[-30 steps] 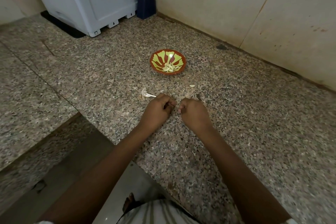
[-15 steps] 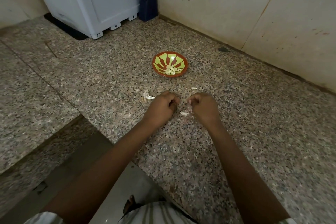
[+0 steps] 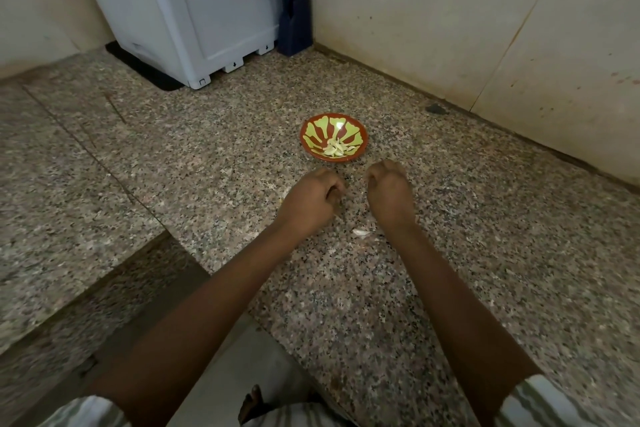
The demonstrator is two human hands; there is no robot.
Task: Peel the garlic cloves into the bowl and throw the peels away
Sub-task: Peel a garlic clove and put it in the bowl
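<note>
1. Left hand (image 3: 311, 199) sits at frame centre with its back to the camera and fingers curled in. Can't tell if anything is pinched inside.
2. Right hand (image 3: 390, 191) is just right of it and apart from it, also curled, with its fingertips hidden. Can't tell what it grips, if anything.
3. Bowl (image 3: 314, 134), red with a yellow-green pattern, stands on the granite counter (image 3: 207, 156) just above both hands, not touching them.
4. Peeled garlic cloves (image 3: 335, 148) are heaped in the lower part of the bowl.
5. A loose pale peel (image 3: 362, 232) lies on the counter below the hands, between the wrists and next to the right one.
6. A white appliance (image 3: 194, 10) is at upper left, and a dark knife block (image 3: 294, 21) is beside it in the corner.
7. A striped shirt (image 3: 540, 402) shows along the bottom edge.
</note>
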